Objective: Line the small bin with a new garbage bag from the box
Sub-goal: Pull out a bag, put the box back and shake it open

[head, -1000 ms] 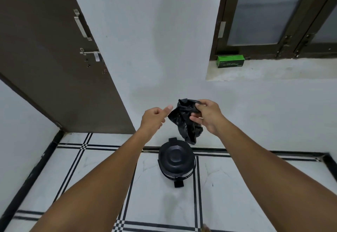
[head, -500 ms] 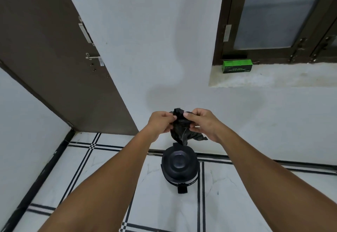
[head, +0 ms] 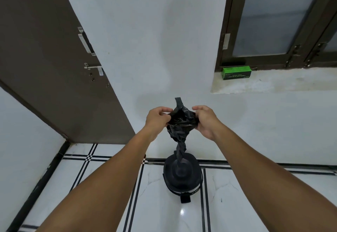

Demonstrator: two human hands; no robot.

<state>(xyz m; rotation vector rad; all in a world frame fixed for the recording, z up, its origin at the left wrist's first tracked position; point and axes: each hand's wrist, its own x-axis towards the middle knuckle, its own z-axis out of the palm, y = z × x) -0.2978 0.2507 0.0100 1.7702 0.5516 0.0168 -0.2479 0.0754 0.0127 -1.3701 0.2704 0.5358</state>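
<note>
A crumpled black garbage bag point(head: 179, 127) hangs in the air between my hands, its twisted tail reaching down toward the bin. My left hand point(head: 157, 117) pinches its left upper edge and my right hand point(head: 206, 118) pinches the right edge, pulling the top apart. Directly below stands the small black pedal bin point(head: 182, 178) with its lid shut, on the tiled floor against the wall. The green box of bags point(head: 236, 72) lies on the window ledge at the upper right.
A brown door point(head: 47, 63) with a metal handle stands at the left. A dark-framed window point(head: 273, 21) sits above the white ledge point(head: 273, 83). The floor point(head: 113, 195) is white tile with black lines; a white wall is behind the bin.
My left hand came in and took hold of the bag. Both hands have spread its top, and the bag's tail has dropped lower, down to the bin lid.
</note>
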